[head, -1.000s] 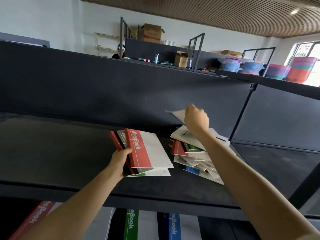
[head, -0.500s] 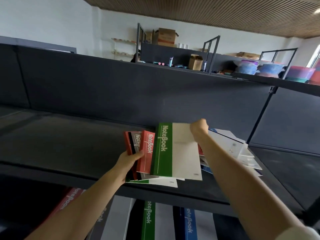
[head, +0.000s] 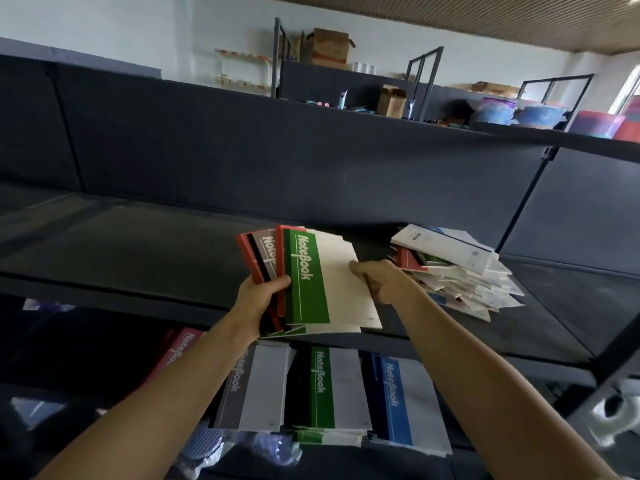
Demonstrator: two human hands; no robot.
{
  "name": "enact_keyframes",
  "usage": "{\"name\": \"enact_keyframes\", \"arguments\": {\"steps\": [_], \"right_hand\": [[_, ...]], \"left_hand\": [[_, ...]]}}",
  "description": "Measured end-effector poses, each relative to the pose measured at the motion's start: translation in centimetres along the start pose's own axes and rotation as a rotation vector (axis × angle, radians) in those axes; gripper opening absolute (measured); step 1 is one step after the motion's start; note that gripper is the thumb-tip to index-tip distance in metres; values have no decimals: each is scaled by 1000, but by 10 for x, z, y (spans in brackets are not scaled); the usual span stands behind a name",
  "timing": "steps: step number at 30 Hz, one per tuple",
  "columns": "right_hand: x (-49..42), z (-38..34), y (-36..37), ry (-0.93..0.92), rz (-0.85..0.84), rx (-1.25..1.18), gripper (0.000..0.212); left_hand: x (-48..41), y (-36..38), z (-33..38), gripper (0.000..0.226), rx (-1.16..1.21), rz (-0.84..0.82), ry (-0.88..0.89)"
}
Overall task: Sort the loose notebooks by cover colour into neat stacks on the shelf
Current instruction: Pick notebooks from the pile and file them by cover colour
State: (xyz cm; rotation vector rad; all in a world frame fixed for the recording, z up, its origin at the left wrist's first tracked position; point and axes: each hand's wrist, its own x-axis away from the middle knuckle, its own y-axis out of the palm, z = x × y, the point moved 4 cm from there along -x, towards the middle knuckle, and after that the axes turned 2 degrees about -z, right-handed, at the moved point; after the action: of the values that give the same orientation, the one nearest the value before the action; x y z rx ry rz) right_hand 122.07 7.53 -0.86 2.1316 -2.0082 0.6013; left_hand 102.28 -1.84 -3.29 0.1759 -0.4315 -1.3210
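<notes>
The left hand (head: 258,299) curls its fingers (head: 278,283) round a fanned bundle (head: 265,252) of mixed notebooks and the right hand (head: 379,280) pinches the green notebook (head: 308,282) atop it, with colour stacks (head: 329,386) lying below them and a loose pile (head: 460,271) just to their right unsorted, so the task seems roughly midway.

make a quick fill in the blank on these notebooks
1. The top notebook in the fan gripped by the left hand has a ____ band.
2. The loose pile lies to the fan's ____ side.
3. Below, right of the green stack sits a ____ stack.
Missing: green, right, blue.
</notes>
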Motion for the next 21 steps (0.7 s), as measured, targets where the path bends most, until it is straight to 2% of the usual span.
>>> {"name": "enact_keyframes", "arguments": {"steps": [3,7,12,18,21], "right_hand": [[24,18,12,11,-63,12,19],[43,33,24,-24,-9,89,42],[76,67,31,-16,-34,93,38],[131,131,23,10,-54,43,22],[162,170,20,29,-23,120,28]], "left_hand": [[17,-4,-3,30,1,-11,-9],[46,-8,-12,28,16,-9,-59],[89,-13,-28,28,17,6,-91],[158,-22,-75,42,20,74,-99],[197,-27,-104,42,32,121,-133]]}}
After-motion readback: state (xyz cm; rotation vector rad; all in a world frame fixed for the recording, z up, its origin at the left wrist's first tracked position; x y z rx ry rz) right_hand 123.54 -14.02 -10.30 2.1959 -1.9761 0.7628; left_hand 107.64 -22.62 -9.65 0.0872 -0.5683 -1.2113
